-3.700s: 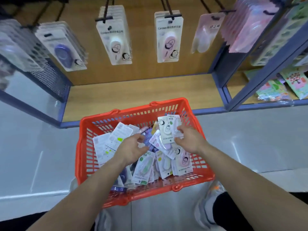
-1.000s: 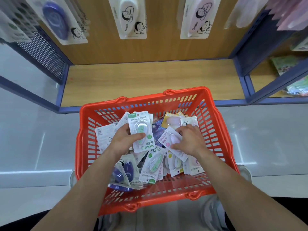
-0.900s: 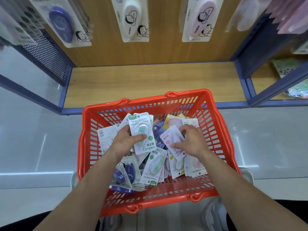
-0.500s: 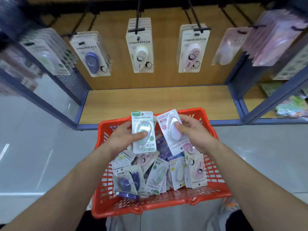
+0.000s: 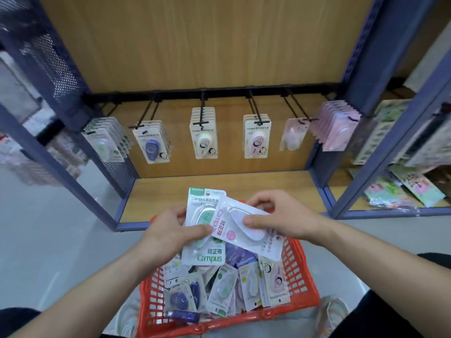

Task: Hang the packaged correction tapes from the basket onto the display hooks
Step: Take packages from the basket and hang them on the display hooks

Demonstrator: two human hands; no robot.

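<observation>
Green pack: green Campus correction tape pack (image 5: 207, 253) upright at centre frame, above the basket; left hand (image 5: 166, 234) grips its left edge, thumb curled across the front, the other fingers hidden behind the card
Pink pack: pink correction tape pack (image 5: 229, 234) tilted, its upper-left corner lying over the green pack's right side and covering part of it; right hand (image 5: 285, 215) pinches it, thumb on the clear bubble, fingers curled over the top edge
Basket: red basket (image 5: 300, 272) lower centre, under both hands; far rim mostly hidden by hands and packs; near rim close to the bottom edge of the frame
Loose packs: heap of packaged tapes (image 5: 224, 289) inside the basket, overlapping; print too small to read
Hooks: black display hooks (image 5: 202, 111) on a rail (image 5: 219, 91) across the middle of the frame; hanging packs (image 5: 203, 137) in rows on them; one pale pink pack (image 5: 292, 135) right of centre; leftmost row blurred
Shelf: wooden shelf board (image 5: 219, 186) between hooks and basket; blue upright (image 5: 373, 57) at upper right
Edges: colourful packets (image 5: 402, 191) at right, smeared; perforated panel (image 5: 56, 64) upper left, blurred; forearms (image 5: 97, 289) cut off at the bottom corners
</observation>
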